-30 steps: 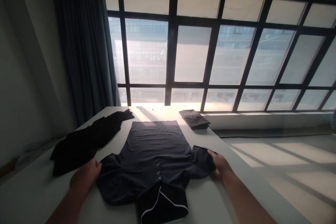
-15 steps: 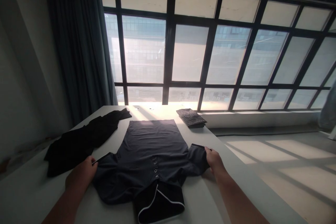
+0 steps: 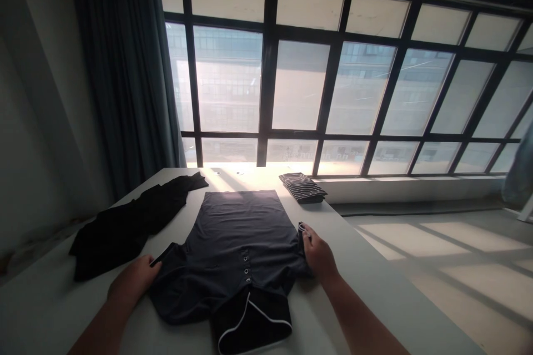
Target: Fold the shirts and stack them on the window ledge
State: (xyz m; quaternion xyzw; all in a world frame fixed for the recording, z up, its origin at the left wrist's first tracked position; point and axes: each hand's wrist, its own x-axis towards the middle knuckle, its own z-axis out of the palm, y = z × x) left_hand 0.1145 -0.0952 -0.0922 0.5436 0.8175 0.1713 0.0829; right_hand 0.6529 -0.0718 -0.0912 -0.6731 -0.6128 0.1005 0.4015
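A dark navy polo shirt lies spread on the white table, its white-edged black collar toward me and its hem toward the window. Several buttons run down the placket above the collar. My left hand pinches the cuff of the sleeve on the left, which lies stretched outward. On the other side my right hand grips the other sleeve's cuff, folded in close to the shirt's body. That sleeve is mostly hidden by my fingers.
A black garment lies loosely along the table's left side. Near the far right edge sits a folded black-and-white striped garment. Beyond the table are a large window and a dark curtain.
My right hand has moved inward to the left, carrying the sleeve cuff toward the shirt's body. My left hand has shifted slightly rightward, still on its cuff.
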